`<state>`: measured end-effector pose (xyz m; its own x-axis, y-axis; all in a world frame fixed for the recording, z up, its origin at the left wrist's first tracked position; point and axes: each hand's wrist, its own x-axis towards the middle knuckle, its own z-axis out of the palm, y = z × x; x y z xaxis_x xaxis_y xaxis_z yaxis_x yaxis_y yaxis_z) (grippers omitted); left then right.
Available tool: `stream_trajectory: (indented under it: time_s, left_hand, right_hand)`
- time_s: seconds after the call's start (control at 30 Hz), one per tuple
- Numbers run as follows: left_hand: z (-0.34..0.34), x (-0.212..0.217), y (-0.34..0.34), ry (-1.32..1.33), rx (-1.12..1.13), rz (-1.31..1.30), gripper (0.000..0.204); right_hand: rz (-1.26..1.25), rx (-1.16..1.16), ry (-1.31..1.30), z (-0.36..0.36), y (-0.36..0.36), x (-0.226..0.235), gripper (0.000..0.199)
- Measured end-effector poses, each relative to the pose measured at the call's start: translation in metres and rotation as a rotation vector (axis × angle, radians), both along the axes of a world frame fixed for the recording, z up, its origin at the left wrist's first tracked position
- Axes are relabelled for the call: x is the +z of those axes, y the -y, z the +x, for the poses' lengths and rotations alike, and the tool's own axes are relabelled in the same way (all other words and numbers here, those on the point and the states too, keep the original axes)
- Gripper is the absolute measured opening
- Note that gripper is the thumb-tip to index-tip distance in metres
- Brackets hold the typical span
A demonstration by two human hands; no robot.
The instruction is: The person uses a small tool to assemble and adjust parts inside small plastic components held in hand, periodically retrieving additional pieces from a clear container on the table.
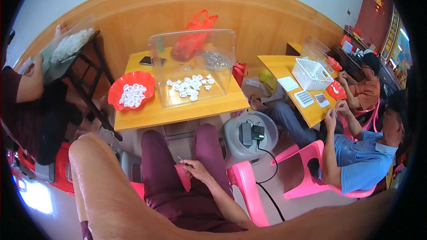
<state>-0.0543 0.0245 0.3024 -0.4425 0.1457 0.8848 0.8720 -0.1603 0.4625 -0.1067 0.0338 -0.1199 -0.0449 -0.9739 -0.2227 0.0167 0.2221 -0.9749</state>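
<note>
Presently | right hand (198, 170) pinches slim white stick (181, 159), partly hidden | left hand unseen, grip unclear

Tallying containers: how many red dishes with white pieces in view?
2: one red dish on the near yellow table, left of the clear box; another on the right-hand yellow table, by the white basket. Others may be hidden.

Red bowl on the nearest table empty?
No, the red bowl holds a pile of small white parts.
</note>
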Motion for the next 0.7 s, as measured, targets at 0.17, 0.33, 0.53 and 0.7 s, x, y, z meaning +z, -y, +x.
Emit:
stream_trajectory:
  time_s: [0.17, 0.33, 0.53, 0.7]
  left_hand:
    - [0.004, 0.004, -0.001, -0.016, 0.054, -0.011, 0.011]
    - [0.020, 0.008, -0.002, 0.014, 0.120, -0.042, 0.011]
    - [0.030, 0.002, -0.009, 0.107, 0.176, -0.002, 0.011]
    - [0.049, 0.002, 0.006, 0.160, 0.330, 0.013, 0.011]
  right_hand:
    - [0.031, 0.003, -0.035, 0.005, -0.001, -0.003, 0.032]
    - [0.058, -0.003, -0.004, 0.012, 0.001, 0.003, 0.031]
    - [0.020, -0.048, -0.028, 0.002, -0.003, -0.015, 0.031]
    - [-0.102, 0.055, 0.450, 0.019, 0.015, -0.005, 0.032]
